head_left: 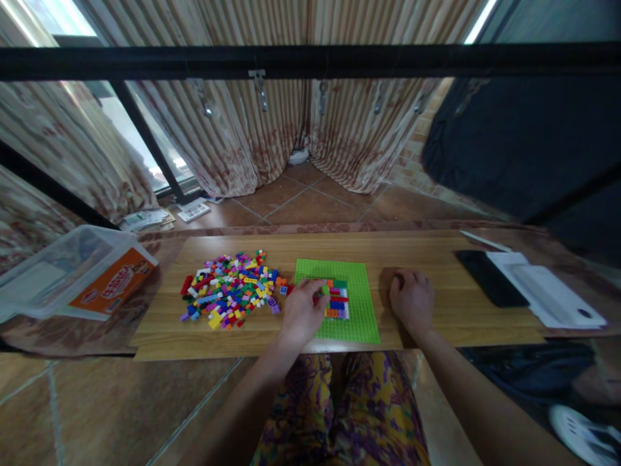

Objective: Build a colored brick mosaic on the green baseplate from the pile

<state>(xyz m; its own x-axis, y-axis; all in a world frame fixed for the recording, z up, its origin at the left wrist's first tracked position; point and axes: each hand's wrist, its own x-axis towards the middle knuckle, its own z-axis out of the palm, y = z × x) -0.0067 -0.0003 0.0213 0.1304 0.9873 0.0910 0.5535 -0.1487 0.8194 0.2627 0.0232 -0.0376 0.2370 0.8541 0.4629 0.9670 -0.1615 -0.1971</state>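
Wooden table, striped curtains behind | left hand: pinching a small green brick | under the grip: green baseplate, assembled brick rows just right | left of grip: loose brick pile | right, past the baseplate: right hand curled, cannot tell whether holding anything

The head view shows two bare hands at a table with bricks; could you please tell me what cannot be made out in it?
All in the head view:
Brick build: left side partly hidden by the left hand.
Green spot by that hand: too small to tell whether it is a held brick.
Right hand: its curled shape hides whether it holds anything.
Clear bin: left end cut off by the picture's edge.
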